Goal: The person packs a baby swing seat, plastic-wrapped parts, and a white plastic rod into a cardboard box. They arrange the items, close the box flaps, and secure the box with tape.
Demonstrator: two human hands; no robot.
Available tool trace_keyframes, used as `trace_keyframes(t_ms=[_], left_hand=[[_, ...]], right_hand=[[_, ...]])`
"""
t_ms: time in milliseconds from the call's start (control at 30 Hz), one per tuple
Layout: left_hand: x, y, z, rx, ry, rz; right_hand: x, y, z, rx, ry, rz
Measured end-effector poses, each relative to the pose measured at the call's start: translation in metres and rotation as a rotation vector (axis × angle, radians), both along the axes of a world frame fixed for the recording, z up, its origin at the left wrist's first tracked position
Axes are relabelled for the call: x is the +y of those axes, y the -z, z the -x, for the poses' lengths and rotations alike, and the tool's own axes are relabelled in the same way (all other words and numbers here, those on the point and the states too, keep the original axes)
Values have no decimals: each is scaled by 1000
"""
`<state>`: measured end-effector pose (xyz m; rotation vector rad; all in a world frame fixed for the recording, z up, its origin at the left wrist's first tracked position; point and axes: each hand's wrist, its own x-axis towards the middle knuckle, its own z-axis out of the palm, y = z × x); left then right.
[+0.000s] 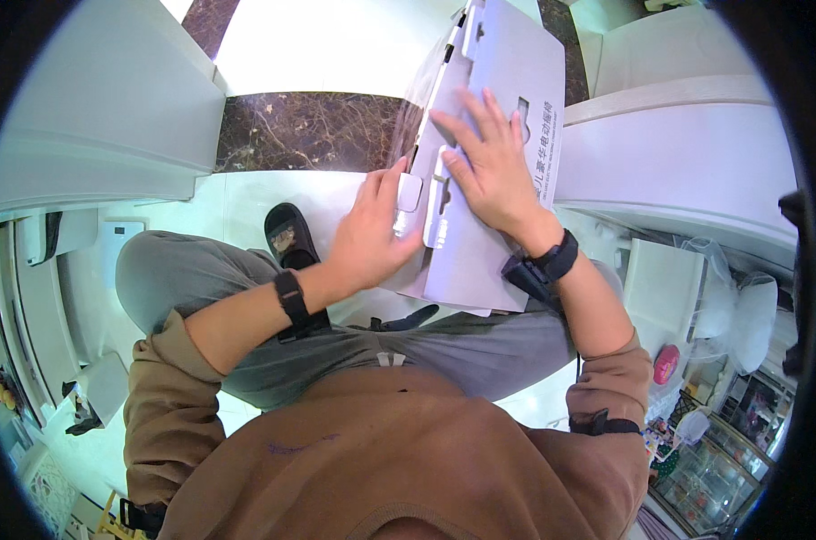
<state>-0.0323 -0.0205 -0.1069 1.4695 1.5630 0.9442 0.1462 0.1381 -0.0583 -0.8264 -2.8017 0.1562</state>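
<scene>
A large white cardboard carton (519,61) stands tilted on the floor between my knees, its printed side bearing writing and a handle cut-out (524,121). My right hand (492,165) lies against that side with its fingers spread, and the fingertips look blurred. A slotted cardboard flap (437,209) is under its thumb side. At the carton's left edge, my left hand (374,226) touches the cardboard beside a small rounded tab (409,192), its thumb apart from the fingers. What its fingertips press on is partly hidden. Neither hand appears to hold anything.
White cabinets flank me at left (111,108) and right (678,155). A dark marble strip (307,131) crosses the floor ahead. A black slipper (288,229) is on my foot. Clear plastic bags (752,324) and a pink object (666,364) are at the right.
</scene>
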Motion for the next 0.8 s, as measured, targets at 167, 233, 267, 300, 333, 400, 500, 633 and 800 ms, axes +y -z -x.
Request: trace_keyframes(t_ms=[167, 233, 267, 300, 333, 400, 500, 633, 800], left_hand=[[-24, 18, -48, -468, -224, -82], [-27, 19, -63, -420, -255, -125], [-26, 19, -70, -395, -260, -157], [-26, 19, -76, -361, -275, -216], [-25, 19, -81, -368, -284, -223], [-23, 17, -83, -311, -283, -206], [-18, 13, -69, -302, -297, -165], [-6, 10, -31, -238, -312, -66], [-11, 12, -22, -298, -357, -52]], right_hand=[[-5, -10, -17, 296, 279, -29], [-15, -10, -23, 185, 291, -36], [-19, -7, -23, 180, 297, 2], [-23, -5, -23, 160, 306, -15], [-25, -2, -22, 142, 315, -32], [-28, 3, -18, 140, 308, -52], [-30, 9, -11, 161, 255, -36], [-35, 12, -5, 188, 179, 19], [-27, -1, -8, 234, -136, 205]])
